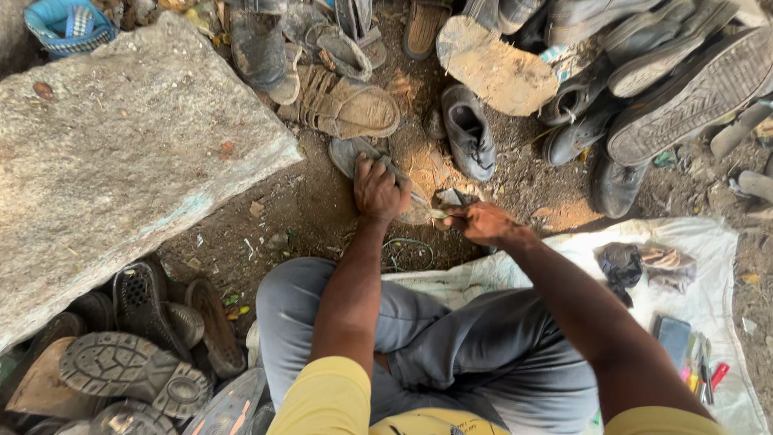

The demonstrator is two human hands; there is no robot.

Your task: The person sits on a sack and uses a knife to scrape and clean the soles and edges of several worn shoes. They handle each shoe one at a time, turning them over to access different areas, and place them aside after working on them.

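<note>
grey trousers [451, 338] nearest; left grip [378, 192] presses sandal [354, 155]; right grip [481, 221] pinches small tool [437, 214] beside.

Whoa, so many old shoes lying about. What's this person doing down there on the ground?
A person sits on the dirt ground, knees up, working on a worn grey shoe. The left hand presses it flat against the ground, while the right hand holds a small tool at its edge; what kind of tool is too small to tell. Dusty shoes and sandals lie heaped all around, a big stone slab sits to the left, and a white cloth carries small tools.
</note>
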